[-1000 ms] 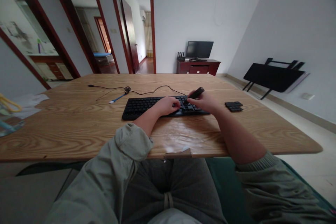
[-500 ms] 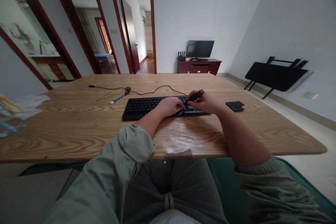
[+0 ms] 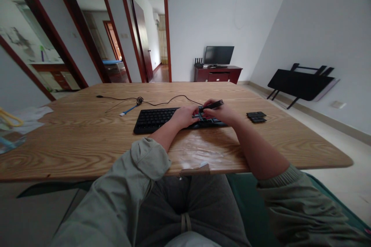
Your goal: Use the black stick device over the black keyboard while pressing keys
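Observation:
A black keyboard lies on the wooden table in front of me. My right hand is closed around a black, stick-like tool, which slants over the keyboard's right part. Its working tip is hidden among my fingers. Close beside it, my left hand rests on the keys with its fingers bent together; whatever they pinch is too small to make out. Several loose black keycaps sit grouped on the table to the right of the keyboard.
Behind the keyboard run a thin black cable and a short blue cable with a white plug. White paper and a yellow-handled item are at the left edge. A folded black table leans by the right wall.
My right hand and its tool have shifted slightly left, closer to my left hand, and the tool lies flatter. The whole view has turned a little.

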Demonstrator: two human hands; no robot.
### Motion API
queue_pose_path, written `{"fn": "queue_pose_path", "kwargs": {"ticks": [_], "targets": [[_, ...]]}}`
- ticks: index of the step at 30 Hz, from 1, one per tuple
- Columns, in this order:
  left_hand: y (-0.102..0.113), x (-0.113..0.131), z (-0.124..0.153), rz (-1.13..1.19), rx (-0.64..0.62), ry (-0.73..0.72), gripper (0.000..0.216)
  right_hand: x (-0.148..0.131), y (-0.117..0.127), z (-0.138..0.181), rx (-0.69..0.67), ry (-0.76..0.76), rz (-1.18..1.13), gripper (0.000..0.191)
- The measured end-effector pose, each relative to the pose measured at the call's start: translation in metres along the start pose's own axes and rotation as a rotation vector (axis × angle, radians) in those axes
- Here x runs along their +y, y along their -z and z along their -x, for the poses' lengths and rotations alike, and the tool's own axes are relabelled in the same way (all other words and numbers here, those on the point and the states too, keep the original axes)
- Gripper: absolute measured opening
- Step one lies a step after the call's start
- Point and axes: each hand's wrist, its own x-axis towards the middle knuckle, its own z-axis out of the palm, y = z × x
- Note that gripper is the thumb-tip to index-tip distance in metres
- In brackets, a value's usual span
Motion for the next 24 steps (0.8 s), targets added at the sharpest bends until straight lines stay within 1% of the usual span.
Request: {"fn": "queue_pose_path", "kwargs": {"ticks": [3, 9, 13, 16, 19, 22, 24], "targets": [[-0.001, -0.001, -0.001, -0.024, -0.025, 0.003, 0.022, 0.001, -0.004, -0.001, 0.029, -0.026, -0.035, 0.020], [0.002, -0.003, -0.002, -0.018, -0.076, -0.124, 0.023, 0.005, -0.004, -0.001, 0.025, -0.015, -0.049, 0.022], [0.002, -0.003, -0.002, -0.012, -0.074, -0.133, 0.026, 0.007, -0.006, -0.001, 0.052, -0.031, -0.067, 0.024], [-0.002, -0.002, -0.002, 0.002, -0.051, -0.140, 0.026, 0.011, -0.018, -0.005, 0.146, -0.037, -0.142, 0.026], [-0.004, -0.001, -0.003, 0.018, -0.041, -0.134, 0.025, 0.013, -0.038, -0.013, 0.254, -0.052, -0.293, 0.023], [0.005, -0.003, -0.002, 0.004, -0.072, -0.112, 0.024, 0.012, -0.057, -0.018, 0.345, -0.102, -0.392, 0.019], [0.016, -0.008, 0.000, -0.006, -0.058, -0.075, 0.025, 0.011, -0.065, -0.019, 0.407, -0.085, -0.369, 0.020]]}}
